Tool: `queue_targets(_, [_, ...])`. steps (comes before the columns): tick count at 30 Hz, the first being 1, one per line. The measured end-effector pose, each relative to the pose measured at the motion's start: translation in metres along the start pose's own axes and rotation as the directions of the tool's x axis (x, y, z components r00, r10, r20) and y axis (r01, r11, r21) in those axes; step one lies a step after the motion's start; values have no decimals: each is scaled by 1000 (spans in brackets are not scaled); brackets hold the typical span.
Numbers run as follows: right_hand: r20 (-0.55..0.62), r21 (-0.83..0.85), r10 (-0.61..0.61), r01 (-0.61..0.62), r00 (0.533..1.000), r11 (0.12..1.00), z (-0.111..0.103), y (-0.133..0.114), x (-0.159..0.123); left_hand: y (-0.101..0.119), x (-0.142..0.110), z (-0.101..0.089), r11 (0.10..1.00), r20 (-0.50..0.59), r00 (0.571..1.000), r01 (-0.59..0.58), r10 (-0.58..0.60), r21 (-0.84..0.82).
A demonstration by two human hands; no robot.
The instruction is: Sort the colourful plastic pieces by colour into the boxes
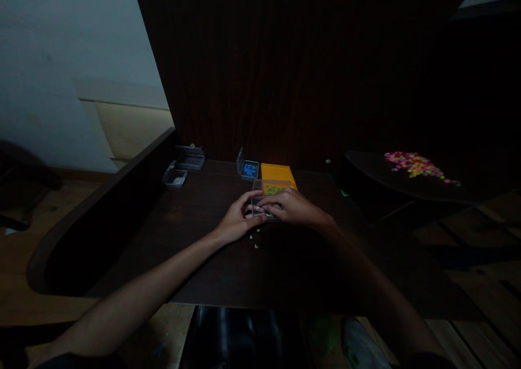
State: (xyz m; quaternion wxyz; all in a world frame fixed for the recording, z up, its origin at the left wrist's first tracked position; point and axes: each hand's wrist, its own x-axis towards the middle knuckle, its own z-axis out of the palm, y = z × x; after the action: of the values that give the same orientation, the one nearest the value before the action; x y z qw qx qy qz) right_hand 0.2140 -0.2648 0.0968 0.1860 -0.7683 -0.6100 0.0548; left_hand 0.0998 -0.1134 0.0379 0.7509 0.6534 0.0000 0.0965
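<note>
A small clear plastic box [269,189] with green bits inside stands on the dark table [195,222], its lid up. My left hand [238,220] curls its fingers against the box's left side. My right hand [293,206] lies over the box's front edge, fingers bent on it. A few pale bits [255,243] lie loose on the table just below my left hand. What the fingertips pinch is too small to make out.
An orange box [278,172] sits behind the clear one, with an open box of blue bits [248,169] to its left. Two more clear boxes [184,165] stand at the far left corner. A heap of coloured bits [414,164] lies on a dark surface at right.
</note>
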Motion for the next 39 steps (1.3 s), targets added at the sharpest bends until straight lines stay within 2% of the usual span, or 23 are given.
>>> queue_targets(7, [-103,65,52,-45,993,997,-6,2,-9,5,4,-5,1000,-67,998,9,-10,-5])
queue_targets(9, [-86,144,72,-59,994,988,-5,7,-14,5,6,-8,1000,-112,994,-8,9,9])
queue_targets(12, [10,215,132,-131,991,968,0,18,-20,3,9,-11,999,-164,986,-28,34,36])
queue_targets(14, [46,185,174,-180,984,966,6,25,-23,2,11,-14,998,-195,980,-34,43,53])
queue_targets(18, [26,114,229,-231,973,966,20,32,-23,3,12,-17,997,-240,970,-23,40,73])
queue_targets(22, [52,69,254,-258,966,964,30,34,-21,5,12,-17,996,-247,968,-13,33,84])
queue_targets(39, [-3,-18,284,-284,959,959,34,31,-20,7,11,-16,997,-246,969,-11,31,81])
